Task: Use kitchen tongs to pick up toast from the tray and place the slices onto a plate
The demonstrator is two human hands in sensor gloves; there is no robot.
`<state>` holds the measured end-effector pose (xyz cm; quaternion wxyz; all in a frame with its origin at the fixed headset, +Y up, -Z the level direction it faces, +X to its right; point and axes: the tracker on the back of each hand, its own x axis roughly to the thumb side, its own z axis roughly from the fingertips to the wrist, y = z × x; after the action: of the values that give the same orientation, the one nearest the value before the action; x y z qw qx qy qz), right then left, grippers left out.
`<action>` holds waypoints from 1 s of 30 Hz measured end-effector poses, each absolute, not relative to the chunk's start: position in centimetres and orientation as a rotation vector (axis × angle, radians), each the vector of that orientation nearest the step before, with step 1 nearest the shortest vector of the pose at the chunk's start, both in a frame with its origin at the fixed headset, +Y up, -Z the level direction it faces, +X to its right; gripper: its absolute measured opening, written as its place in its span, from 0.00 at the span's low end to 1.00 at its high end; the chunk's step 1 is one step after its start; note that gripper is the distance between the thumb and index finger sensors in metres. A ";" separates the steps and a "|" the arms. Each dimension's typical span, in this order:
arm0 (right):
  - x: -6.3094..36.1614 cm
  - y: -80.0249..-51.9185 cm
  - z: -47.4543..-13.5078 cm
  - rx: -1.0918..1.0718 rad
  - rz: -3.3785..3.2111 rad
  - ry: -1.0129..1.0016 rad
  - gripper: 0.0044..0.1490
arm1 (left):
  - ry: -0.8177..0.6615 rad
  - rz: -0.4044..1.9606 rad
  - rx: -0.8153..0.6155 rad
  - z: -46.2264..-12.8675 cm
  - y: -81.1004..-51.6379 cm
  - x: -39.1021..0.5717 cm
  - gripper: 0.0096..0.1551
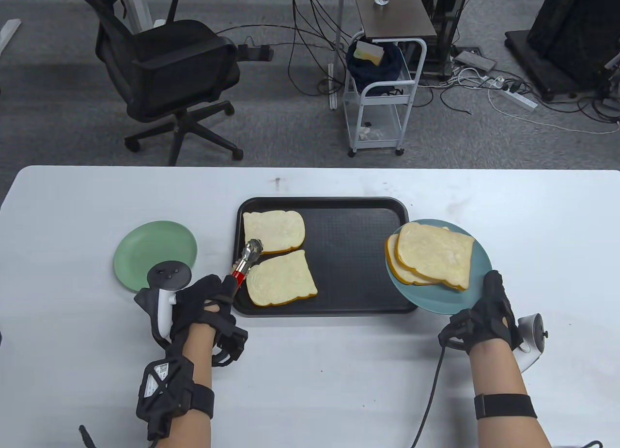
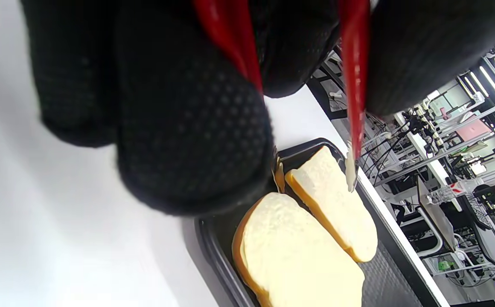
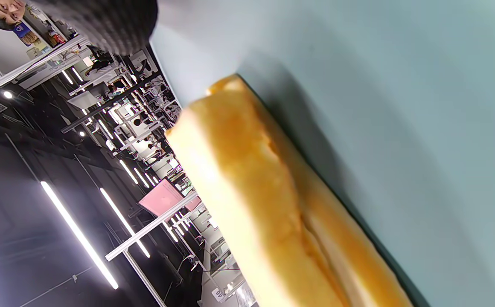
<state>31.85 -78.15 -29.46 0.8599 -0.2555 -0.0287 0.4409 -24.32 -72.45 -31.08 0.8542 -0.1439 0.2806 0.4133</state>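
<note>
Two toast slices lie at the left end of the black tray (image 1: 348,254): a far slice (image 1: 274,230) and a near slice (image 1: 281,279). My left hand (image 1: 206,300) grips red-handled metal tongs (image 1: 246,260), whose tips hover over the gap between the two slices. In the left wrist view the red tong arms (image 2: 355,85) stand apart above the far slice (image 2: 337,204); the near slice (image 2: 298,260) lies below it. My right hand (image 1: 489,312) holds the blue plate (image 1: 450,298) by its near rim, lifted over the tray's right end, with two stacked slices (image 1: 433,256) on it.
A green plate (image 1: 145,249) sits on the white table left of the tray, partly behind my left-hand tracker. Beyond the table's far edge are an office chair (image 1: 169,75), a white cart (image 1: 382,94) and floor cables.
</note>
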 end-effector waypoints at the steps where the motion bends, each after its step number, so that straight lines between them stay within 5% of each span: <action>1: 31.8 -78.1 -29.5 -0.536 0.928 -0.060 0.32 | 0.590 0.861 -0.304 -31.3 -72.4 -24.2 0.38; 15: 31.9 -78.2 -29.6 -0.525 0.951 -0.060 0.32 | 0.609 0.877 -0.344 -33.0 -71.7 -23.8 0.34; 30: 31.9 -78.4 -29.7 -0.538 0.949 -0.060 0.32 | 0.598 1.211 -0.419 -34.0 -75.5 -24.1 0.38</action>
<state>31.90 -78.44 -29.75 0.8544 -0.2559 -0.0285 0.4514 -24.05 -75.49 -34.04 0.7603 -0.1925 0.2749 0.5562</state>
